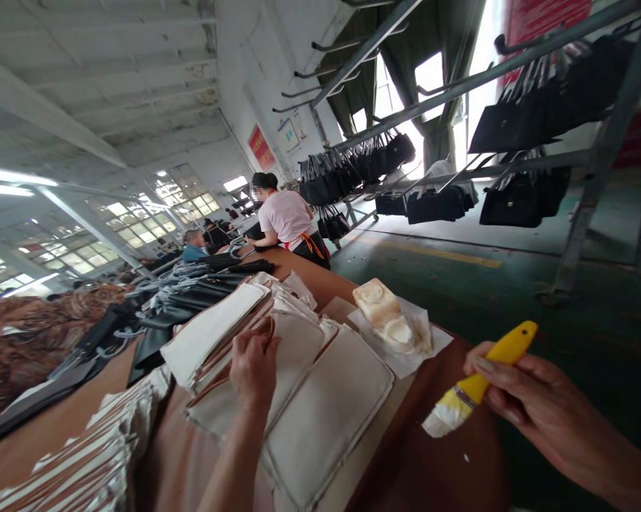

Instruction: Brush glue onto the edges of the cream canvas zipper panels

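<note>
My right hand [534, 398] grips a yellow-handled paintbrush [472, 380] at the right, its bristles coated white and pointing down to the left over the brown table. With fingers pinched, my left hand [254, 366] holds the edge of a brown-and-cream leather panel [267, 327] in the middle of a pile. Around it lie overlapping cream leather panels [328, 412] with brown edges. Behind the brush, a cream-coloured container [376, 306] caked with white paste lies on a white sheet [424, 334] near the table edge.
A stack of cream-and-brown pieces [86, 455] lies at lower left. Black bags [192, 299] with grey handles spread farther back on the table [187, 455]. A person [288, 220] leans over its far end. Racks [581, 206] of black bags stand on the right.
</note>
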The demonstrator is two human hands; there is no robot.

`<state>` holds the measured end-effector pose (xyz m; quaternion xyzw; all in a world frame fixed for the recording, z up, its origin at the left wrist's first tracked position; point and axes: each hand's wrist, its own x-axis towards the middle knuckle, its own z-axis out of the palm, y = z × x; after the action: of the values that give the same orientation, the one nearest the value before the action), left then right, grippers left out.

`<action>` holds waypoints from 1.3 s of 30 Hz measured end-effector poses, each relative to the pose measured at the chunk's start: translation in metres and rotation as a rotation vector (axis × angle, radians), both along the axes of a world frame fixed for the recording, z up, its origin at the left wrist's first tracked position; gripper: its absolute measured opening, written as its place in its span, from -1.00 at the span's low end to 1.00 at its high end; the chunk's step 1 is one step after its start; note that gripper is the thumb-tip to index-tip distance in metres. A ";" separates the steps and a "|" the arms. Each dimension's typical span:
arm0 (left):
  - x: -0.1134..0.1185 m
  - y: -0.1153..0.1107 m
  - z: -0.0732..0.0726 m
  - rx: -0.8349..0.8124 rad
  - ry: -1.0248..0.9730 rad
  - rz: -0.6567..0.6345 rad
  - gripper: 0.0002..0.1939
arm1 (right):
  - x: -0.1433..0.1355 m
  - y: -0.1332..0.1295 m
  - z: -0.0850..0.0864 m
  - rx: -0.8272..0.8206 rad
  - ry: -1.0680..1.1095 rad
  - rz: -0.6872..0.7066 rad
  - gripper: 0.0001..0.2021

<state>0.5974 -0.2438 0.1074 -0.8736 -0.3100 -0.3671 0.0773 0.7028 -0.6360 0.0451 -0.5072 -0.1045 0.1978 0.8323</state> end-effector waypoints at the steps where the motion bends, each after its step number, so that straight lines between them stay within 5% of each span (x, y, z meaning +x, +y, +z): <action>1: -0.007 -0.007 -0.003 0.016 -0.025 -0.017 -0.71 | -0.001 -0.003 0.001 -0.005 -0.007 0.000 -0.64; 5: -0.016 -0.009 -0.006 0.016 -0.048 -0.091 -0.74 | -0.009 -0.011 0.003 -0.021 -0.008 -0.013 -0.65; 11: -0.004 0.020 0.015 -0.137 0.124 -0.225 -0.72 | -0.020 -0.017 0.004 -0.011 -0.029 -0.016 -0.64; 17: 0.001 0.018 0.017 -0.269 0.111 -0.225 -0.81 | -0.010 -0.007 0.012 0.088 -0.052 -0.012 -0.69; 22: -0.003 -0.018 0.017 -0.392 0.052 -0.302 -0.58 | 0.006 0.020 0.036 0.193 -0.147 0.040 -0.70; 30: -0.037 -0.122 0.035 -0.545 0.217 -0.589 -0.70 | 0.011 0.051 0.081 0.245 -0.463 0.085 -0.71; 39: -0.043 -0.161 -0.002 -0.806 0.276 -0.688 -0.73 | -0.005 0.054 0.066 0.028 -0.629 0.167 -0.66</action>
<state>0.5544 -0.4052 0.1058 -0.9250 -0.1094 -0.1052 -0.3482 0.6975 -0.5823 0.1110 -0.5218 -0.4006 0.0973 0.7469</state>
